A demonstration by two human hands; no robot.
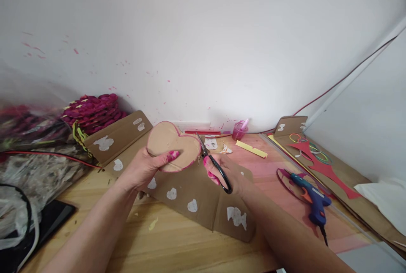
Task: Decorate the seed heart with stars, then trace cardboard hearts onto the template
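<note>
A heart-shaped piece of cardboard [171, 142] with a pink outline is pinched by my left hand [152, 164], thumb on its face and fingers behind it. My right hand [223, 169] grips black-handled scissors [218, 170], whose blades point up and away beside the heart's right edge. Whether the blades touch the heart I cannot tell. Pink stains mark my thumbs and fingertips. Beneath both hands a large folded cardboard sheet [203, 197] with torn white patches lies on the wooden table [146, 243].
A blue glue gun [312, 199] lies at the right, near red cut paper [330, 169]. Behind the scissors are a pink cup [239, 130] and a yellow strip [251, 149]. Magenta yarn [95, 112] is piled at the back left, near a black device [47, 226].
</note>
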